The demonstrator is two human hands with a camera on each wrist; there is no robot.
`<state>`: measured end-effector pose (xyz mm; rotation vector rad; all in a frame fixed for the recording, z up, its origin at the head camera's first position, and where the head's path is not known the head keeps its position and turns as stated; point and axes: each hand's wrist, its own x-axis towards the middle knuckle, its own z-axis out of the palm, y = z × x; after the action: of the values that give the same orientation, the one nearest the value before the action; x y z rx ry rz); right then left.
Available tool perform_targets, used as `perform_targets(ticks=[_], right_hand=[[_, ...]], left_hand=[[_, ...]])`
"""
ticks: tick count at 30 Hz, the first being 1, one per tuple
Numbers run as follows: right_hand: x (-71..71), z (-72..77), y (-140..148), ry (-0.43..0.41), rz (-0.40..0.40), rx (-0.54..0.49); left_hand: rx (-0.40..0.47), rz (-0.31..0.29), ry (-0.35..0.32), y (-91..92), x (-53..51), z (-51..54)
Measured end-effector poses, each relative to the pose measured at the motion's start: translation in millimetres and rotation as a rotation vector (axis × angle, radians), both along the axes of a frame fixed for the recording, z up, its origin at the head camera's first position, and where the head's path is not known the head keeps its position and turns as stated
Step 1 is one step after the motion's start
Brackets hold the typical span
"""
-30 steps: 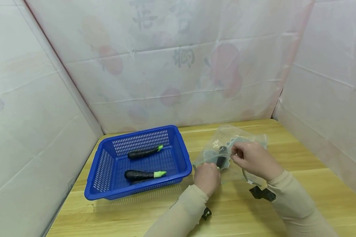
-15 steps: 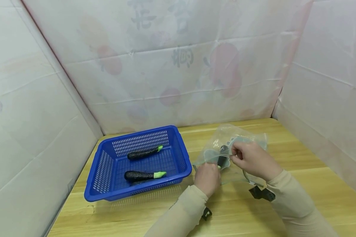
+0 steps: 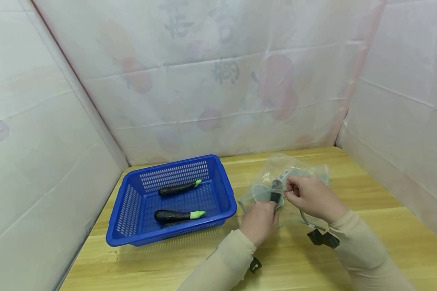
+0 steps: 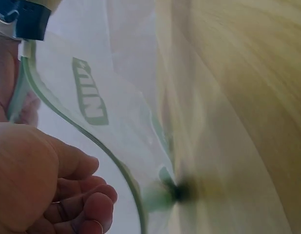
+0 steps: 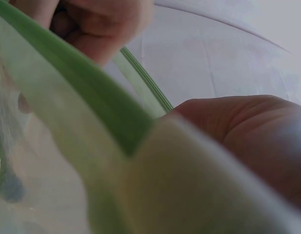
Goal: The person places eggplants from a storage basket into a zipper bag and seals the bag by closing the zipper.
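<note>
In the head view a clear zip bag [image 3: 276,163] with pale blue print lies at the right. My right hand [image 3: 315,198] pinches the edge of its mouth; in the right wrist view part of that hand [image 5: 248,136] is beside the green zip strip [image 5: 92,92]. A dark eggplant [image 3: 275,190] is inside the bag, just beyond my left hand [image 3: 259,222], which is at the mouth. The left wrist view shows the left hand [image 4: 43,185] with loosely curled fingers and nothing between them, beside the green-edged opening. A blurred green and dark tip [image 4: 160,195] shows past the bag's edge strip.
A blue perforated basket [image 3: 223,182] stands left of the bag. In it lie a dark eggplant [image 3: 176,188] at the back and another [image 3: 167,216] at the front, with a dark shape partly hidden beneath. White printed sheets [image 3: 211,93] enclose the wooden table [image 3: 167,262].
My left hand has moved slightly right and farther into the bag's mouth. The eggplant in the bag has shifted a little to the right. My right hand keeps its hold on the edge.
</note>
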<state>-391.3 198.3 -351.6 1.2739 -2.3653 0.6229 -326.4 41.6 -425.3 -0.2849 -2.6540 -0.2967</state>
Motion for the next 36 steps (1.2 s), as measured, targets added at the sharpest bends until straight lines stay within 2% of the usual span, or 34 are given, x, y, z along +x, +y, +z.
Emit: perform_targets(ticks=[9, 17, 22, 30, 36], right_hand=[[1.0, 1.1, 1, -0.022, -0.003, 0.006], [0.7, 3.0, 2, -0.024, -0.006, 0.01], [1.5, 5.3, 1, -0.028, 0.0, 0.008], [0.9, 5.4, 2, -0.031, 0.003, 0.0], [1.6, 4.3, 3, -0.031, -0.002, -0.002]], left_hand=[[0.027, -0.091, -0.028, -0.1, 7.3, 8.0], [-0.013, -0.268, -0.03, -6.0, 15.4, 17.5], [-0.016, -0.341, 0.012, -8.6, 20.7, 23.5], [-0.013, -0.416, 0.072, -14.3, 32.1, 37.7], [0.016, -0.403, 0.049, -23.6, 40.0, 48.8]])
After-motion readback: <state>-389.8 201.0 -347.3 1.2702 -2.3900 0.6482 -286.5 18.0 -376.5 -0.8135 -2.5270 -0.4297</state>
